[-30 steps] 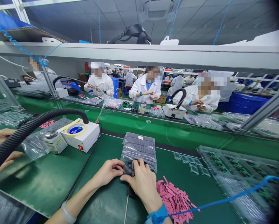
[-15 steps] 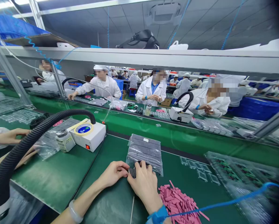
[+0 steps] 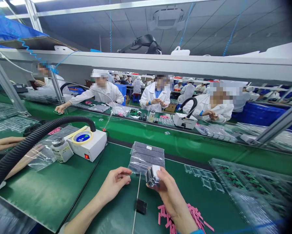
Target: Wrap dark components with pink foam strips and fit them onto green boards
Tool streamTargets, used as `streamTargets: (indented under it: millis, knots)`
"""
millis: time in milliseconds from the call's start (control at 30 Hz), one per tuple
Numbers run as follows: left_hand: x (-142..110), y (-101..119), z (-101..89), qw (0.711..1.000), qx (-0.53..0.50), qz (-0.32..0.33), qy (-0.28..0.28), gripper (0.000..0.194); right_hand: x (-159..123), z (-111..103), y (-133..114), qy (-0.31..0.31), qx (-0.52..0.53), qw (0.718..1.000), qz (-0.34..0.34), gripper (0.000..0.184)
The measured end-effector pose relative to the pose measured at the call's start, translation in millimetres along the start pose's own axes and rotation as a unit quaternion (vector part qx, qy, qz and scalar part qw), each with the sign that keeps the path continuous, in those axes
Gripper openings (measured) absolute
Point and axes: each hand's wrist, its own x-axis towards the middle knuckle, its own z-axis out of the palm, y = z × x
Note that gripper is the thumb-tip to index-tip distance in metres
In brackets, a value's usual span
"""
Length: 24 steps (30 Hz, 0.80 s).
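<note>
Right now we are gripping a stack of thin pieces (image 3: 151, 175) in our right hand (image 3: 169, 187), our thumb pressing on its white side and our fingers closing beneath it. The stack is tilting, with its layered dark edges facing our left hand (image 3: 116, 182). That hand is hovering just beside it with its fingers half curled towards the thumb; whether we are pinching anything small there, we cannot tell.

Between our forearms, a black piece (image 3: 141, 206) is lying on the green bench (image 3: 111, 216). Beyond the stack, a clear bag of grey ribbed pieces (image 3: 148, 155) is resting near the bench's far edge. Pink strips (image 3: 197, 216) are lying in a heap, partly behind our right forearm. To the right, small clear frames (image 3: 206, 184) are sitting near clear trays (image 3: 248, 177) that are holding green parts.

Off to our left, a white box (image 3: 95, 148) is carrying a roll of tape (image 3: 82, 137), and a bottle (image 3: 62, 152) is standing beside it.
</note>
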Motion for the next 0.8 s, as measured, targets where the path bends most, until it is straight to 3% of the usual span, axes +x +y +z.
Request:
streamTargets:
  millis: [67,167,367,433,633,800]
  knots:
    - [-2,5,13.2,1.000,-0.001,-0.001,-0.009,0.045,-1,0,-2,-0.016,0.170,0.985,0.028,0.050]
    - [-6,14,33.1,0.999,-0.028,0.006,-0.031,0.053,-3,3,1,-0.022,0.266,0.963,0.039,0.046]
    - [-14,37,52.9,0.980,-0.165,-0.097,-0.058,0.071,-6,11,18,0.030,0.137,0.989,-0.037,0.063]
    - [-14,42,53.7,0.978,-0.171,-0.102,-0.063,0.074,-9,16,20,0.033,0.084,0.994,-0.058,0.065]
    - [-14,41,48.7,0.975,-0.183,-0.096,-0.076,0.069,-17,28,19,-0.020,0.017,0.996,-0.090,0.060]
    - [-15,30,37.4,0.980,-0.151,-0.109,-0.065,0.060,-14,25,27,-0.074,-0.009,0.994,-0.085,0.062]
